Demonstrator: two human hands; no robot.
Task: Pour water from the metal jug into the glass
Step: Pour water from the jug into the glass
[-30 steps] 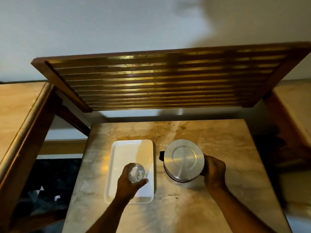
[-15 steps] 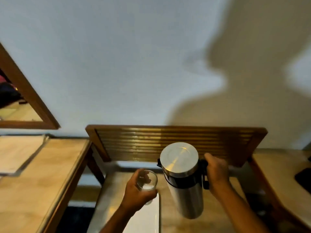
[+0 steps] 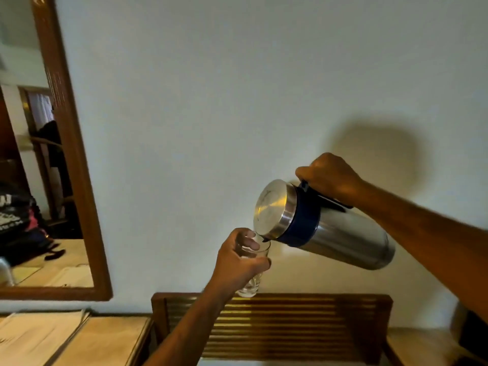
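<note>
A steel jug with a dark blue collar and a flat metal lid hangs in the air, tilted steeply to the left. My right hand grips its black handle from above. The jug's spout rests at the rim of a clear glass, which my left hand holds upright in front of the wall. My fingers hide most of the glass. I cannot tell whether water is running.
A slatted wooden rack stands against the white wall below my hands. A wood-framed mirror hangs at the left. A pale wooden tabletop with papers lies at the lower left.
Both hands have risen well above the table. The jug has gone from upright to steeply tilted, its spout now at the glass's rim. The view has swung upward toward the wall.
</note>
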